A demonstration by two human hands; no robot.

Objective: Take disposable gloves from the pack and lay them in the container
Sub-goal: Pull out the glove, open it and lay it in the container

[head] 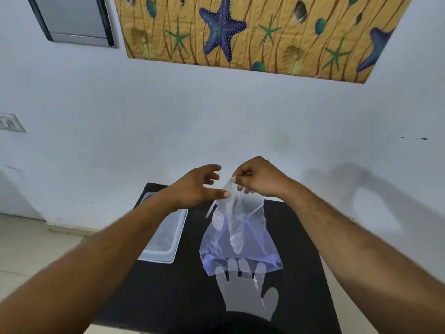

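My right hand (258, 178) pinches the top of a thin clear plastic pack (240, 239) and holds it up above the black table (187, 285). Folded clear gloves show inside the hanging pack, whose lower edge is bluish. My left hand (199, 186) hovers beside the pack's top with fingers spread, its thumb touching the plastic. One clear disposable glove (245, 292) lies flat on the table below the pack, fingers pointing away from me. A clear rectangular container (166, 237) sits on the table's left part, partly hidden by my left forearm.
A white wall stands right behind the table. A patterned starfish panel (252, 32) hangs on it high up. Pale floor tiles show to the left of the table.
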